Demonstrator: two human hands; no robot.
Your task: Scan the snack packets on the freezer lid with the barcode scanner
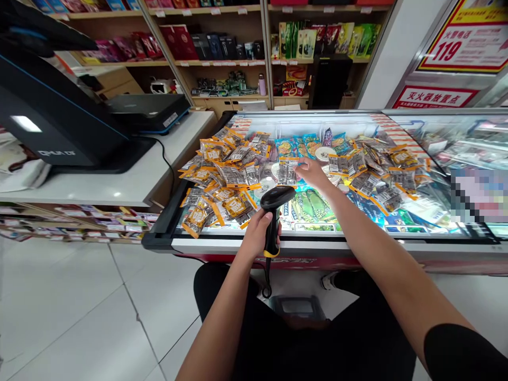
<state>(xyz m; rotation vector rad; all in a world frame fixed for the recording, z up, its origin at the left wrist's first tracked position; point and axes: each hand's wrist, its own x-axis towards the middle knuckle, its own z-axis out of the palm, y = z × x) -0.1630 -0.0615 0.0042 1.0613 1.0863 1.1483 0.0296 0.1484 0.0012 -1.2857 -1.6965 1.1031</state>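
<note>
A black barcode scanner with a yellow-trimmed base is gripped in my left hand, its head tilted up over the front edge of the freezer. My right hand pinches the edge of a small snack packet, whose printed grey back with orange ends faces up in front of the scanner head. To the left, a heap of orange-and-clear snack packets covers the glass top. Another pile of the same packets spreads to the right of my right hand.
Under the glass of the chest freezer lie frozen goods, among them green bags. At the left, a counter carries a black checkout terminal. Stocked shelves stand behind, and a plastic bin is on the floor between my legs.
</note>
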